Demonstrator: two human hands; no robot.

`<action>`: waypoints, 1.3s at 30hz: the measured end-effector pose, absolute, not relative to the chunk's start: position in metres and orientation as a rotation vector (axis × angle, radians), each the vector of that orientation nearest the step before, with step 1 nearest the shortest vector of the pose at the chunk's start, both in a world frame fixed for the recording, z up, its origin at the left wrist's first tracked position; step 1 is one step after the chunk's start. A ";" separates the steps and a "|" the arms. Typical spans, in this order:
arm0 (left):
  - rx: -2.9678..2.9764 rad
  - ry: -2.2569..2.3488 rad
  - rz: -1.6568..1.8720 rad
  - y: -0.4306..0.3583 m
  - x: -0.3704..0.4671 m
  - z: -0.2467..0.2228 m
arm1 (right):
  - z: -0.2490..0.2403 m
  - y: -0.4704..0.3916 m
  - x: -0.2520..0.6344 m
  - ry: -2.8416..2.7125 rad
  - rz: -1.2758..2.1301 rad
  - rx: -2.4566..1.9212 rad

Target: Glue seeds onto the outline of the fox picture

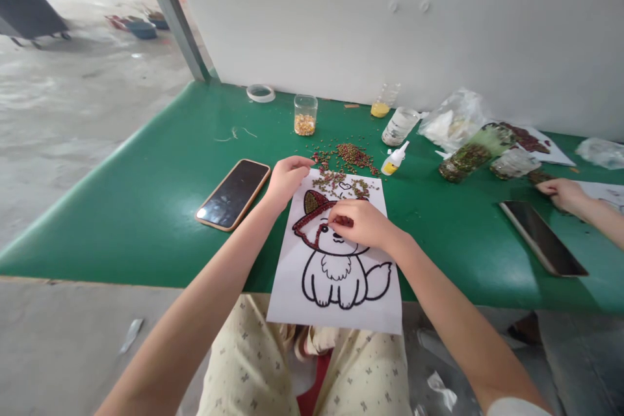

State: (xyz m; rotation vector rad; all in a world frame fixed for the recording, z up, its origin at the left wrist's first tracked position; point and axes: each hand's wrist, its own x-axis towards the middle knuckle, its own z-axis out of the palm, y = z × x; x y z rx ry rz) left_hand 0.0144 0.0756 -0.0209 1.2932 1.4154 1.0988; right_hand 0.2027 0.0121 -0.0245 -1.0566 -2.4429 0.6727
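A white sheet of paper (287,304) with a black-outlined cartoon fox (336,266) lies before me, overhanging the table's front edge. Red beans and some green ones fill parts of its ear and head. My right hand (363,224) is over the fox's face, thumb and fingers pinched near the eye; whatever is between the fingertips is too small to name. At the sheet's upper left corner, my left hand (287,181) has its fingertips together beside loose beans; its grip is hidden. Mixed red and green beans (355,155) are heaped just beyond the paper, some scattered on its top.
A phone (234,195) lies left of the paper. Behind are a corn-kernel jar (305,118), tape roll (260,93), glue bottle (394,159) and plastic jar (400,126). To the right are a bean-filled bottle (472,155), another phone (543,238) and another person's hand (565,196).
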 end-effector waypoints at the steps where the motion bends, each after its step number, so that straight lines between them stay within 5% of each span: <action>1: 1.281 1.416 1.106 0.075 0.015 -0.020 | -0.024 0.012 0.203 -2.441 0.679 -1.060; 39: 1.432 1.475 1.216 0.075 0.012 -0.022 | -0.022 0.011 0.205 -2.488 0.676 -0.996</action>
